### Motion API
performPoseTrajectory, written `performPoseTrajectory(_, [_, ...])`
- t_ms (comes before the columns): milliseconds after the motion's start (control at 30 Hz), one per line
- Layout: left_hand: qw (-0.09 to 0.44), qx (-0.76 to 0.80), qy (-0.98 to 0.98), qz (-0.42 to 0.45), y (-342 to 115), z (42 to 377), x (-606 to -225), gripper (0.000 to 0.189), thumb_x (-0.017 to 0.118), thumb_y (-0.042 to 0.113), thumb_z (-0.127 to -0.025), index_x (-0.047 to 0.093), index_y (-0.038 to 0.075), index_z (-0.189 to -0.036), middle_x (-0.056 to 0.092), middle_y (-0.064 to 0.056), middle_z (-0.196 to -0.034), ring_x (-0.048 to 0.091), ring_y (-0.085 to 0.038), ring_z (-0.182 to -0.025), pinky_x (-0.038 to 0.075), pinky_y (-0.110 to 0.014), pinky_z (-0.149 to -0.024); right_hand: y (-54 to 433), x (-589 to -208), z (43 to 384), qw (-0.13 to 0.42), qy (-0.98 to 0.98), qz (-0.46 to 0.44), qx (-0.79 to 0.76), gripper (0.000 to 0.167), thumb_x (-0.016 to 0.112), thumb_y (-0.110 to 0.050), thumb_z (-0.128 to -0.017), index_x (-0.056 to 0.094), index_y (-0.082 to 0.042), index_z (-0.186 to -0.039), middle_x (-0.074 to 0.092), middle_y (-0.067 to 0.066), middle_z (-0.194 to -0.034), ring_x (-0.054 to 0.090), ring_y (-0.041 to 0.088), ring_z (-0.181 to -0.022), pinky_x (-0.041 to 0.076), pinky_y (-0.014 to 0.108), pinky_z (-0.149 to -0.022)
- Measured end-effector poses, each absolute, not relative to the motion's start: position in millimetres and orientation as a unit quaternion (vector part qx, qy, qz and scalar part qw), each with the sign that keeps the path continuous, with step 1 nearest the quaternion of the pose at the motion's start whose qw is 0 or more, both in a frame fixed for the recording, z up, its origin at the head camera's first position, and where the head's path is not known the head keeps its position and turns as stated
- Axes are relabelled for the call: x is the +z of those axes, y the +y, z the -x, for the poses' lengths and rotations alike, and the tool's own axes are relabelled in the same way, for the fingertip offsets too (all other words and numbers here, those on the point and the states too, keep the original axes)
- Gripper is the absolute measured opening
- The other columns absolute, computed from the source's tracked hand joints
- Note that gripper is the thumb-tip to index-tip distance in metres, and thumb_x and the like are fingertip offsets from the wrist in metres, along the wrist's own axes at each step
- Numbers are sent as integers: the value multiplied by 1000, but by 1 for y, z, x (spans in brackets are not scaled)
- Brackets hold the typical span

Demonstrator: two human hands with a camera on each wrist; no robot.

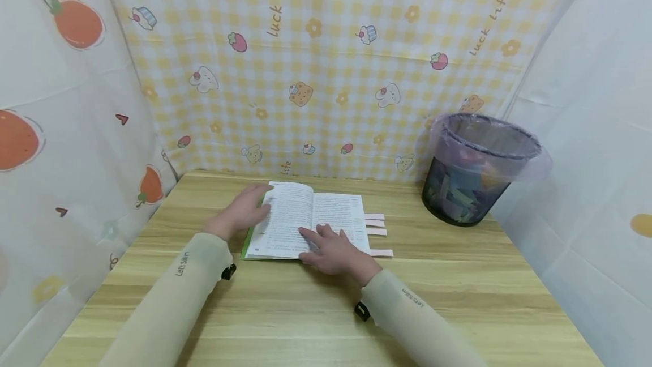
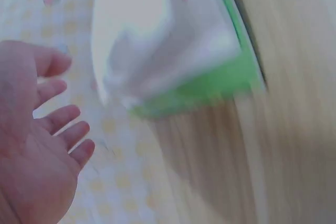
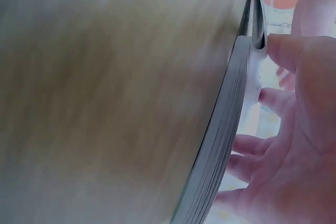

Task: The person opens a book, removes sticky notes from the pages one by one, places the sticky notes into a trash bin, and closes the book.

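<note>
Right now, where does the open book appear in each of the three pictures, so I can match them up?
Head: the book lies open, just below the middle.
Left wrist: the book, blurred, top middle, green at its edge.
Right wrist: the book, edge-on, slanting from upper right to bottom middle.
Shared landmark: the wooden tabletop, in all three, blurred in the right wrist view.

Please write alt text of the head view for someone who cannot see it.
An open book lies on a table, a person's left hand at its left edge and right hand at its lower pages. Paper tabs stick out on the right; farther right stands a bin.
</note>
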State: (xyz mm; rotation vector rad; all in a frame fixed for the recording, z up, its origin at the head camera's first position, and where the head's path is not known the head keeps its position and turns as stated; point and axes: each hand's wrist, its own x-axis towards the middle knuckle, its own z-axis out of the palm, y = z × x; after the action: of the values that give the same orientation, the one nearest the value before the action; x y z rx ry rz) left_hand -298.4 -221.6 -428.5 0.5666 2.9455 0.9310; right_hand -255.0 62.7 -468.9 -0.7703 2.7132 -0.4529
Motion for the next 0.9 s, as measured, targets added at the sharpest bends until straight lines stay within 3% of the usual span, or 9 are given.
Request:
performPoseTrajectory(133, [67, 279, 930, -230, -198, 296, -424, 75, 73, 22, -102, 41, 1, -167, 29, -31, -176, 28, -53, -164, 24, -71, -133, 59, -467, 253, 139, 943, 262, -150, 72, 50, -65, -110, 33, -36, -173, 33, 17, -179, 26, 40, -169, 20, 70, -135])
performPoseTrajectory(333, [176, 255, 924, -225, -177, 297, -433, 93, 82, 43, -98, 35, 17, -174, 18, -19, -184, 17, -44, -171, 22, -68, -136, 57, -463, 251, 143, 943, 261, -152, 70, 50, -63, -111, 34, -37, -173, 34, 16, -179, 26, 40, -169, 19, 71, -135])
performPoseTrajectory(667, [188, 242, 932, -192, -168, 297, -438, 95, 84, 50, -95, 38, 22, -173, 22, -21, -183, 26, -47, -167, 28, -70, -133, 59, -457, 251, 144, 939, 272, -150, 67, 50, -60, -112, 36, -35, -173, 33, 16, -180, 25, 40, -170, 18, 71, -136])
performPoseTrajectory(900, [193, 245, 931, -188, -167, 296, -441, 93, 84, 51, -95, 39, 25, -172, 24, -16, -183, 20, -43, -170, 24, -71, -134, 69, -459, 257, 151, 930, 290, -171, 66, 50, -59, -111, 41, -33, -171, 36, 17, -178, 28, 39, -169, 22, 71, -135])
